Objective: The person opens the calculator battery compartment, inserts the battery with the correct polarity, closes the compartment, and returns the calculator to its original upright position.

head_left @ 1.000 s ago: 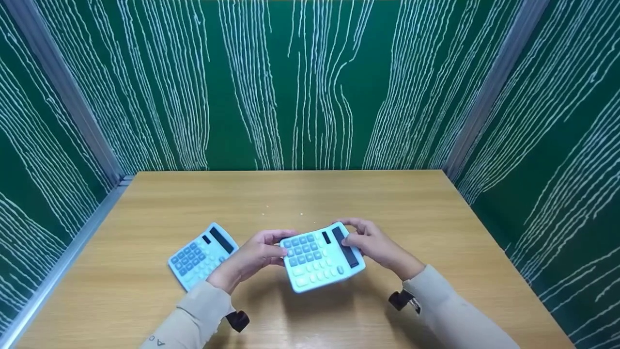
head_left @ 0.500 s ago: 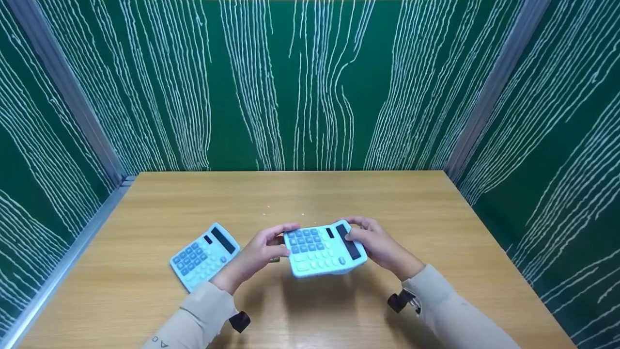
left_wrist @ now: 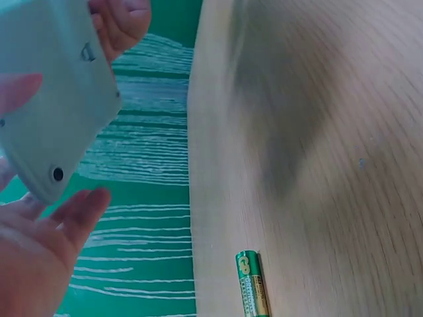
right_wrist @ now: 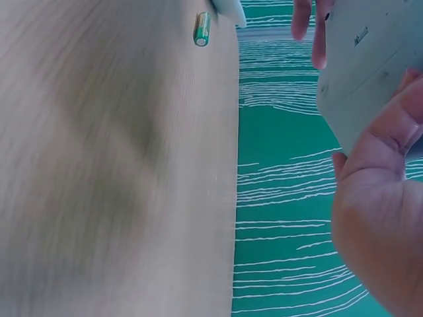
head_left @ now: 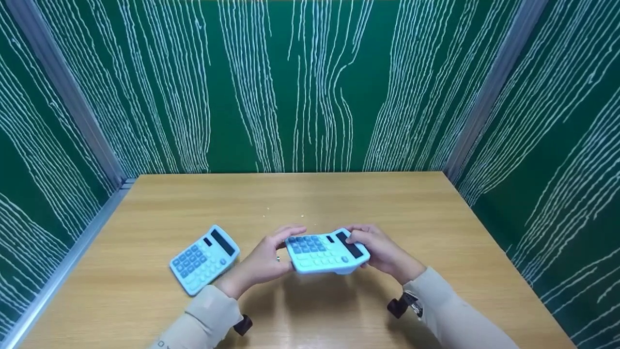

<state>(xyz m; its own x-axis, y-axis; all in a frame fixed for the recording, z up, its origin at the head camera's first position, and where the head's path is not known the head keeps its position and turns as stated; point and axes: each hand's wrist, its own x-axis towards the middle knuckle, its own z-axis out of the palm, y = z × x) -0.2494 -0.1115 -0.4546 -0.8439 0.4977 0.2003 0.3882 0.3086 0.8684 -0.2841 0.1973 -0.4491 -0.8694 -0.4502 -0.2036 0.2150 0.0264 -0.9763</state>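
Note:
Both hands hold a light blue calculator (head_left: 319, 254) above the table, its keys facing up and tilted. In the head view my left hand (head_left: 261, 259) spans its left end, thumb at the near corner and index finger along the far edge. My right hand (head_left: 382, 249) grips the display end, thumb on top over the screen. Fingers of the right hand (right_wrist: 383, 172) press the underside in the right wrist view. A green GP battery (left_wrist: 251, 284) lies on the table below the left hand. A second light blue calculator (head_left: 203, 261) lies left of the left wrist.
The wooden table (head_left: 387, 198) carries a few tiny pale specks (head_left: 268, 209) beyond the hands. Green walls (head_left: 310, 87) with white wavy lines and metal posts (head_left: 479, 92) enclose it. Black wrist mounts (head_left: 398, 308) hang below the sleeves.
The held calculator has tilted flatter to the head view, its near edge rising. My left hand has shifted slightly right, its thumb sliding to the near corner. The second calculator stays put.

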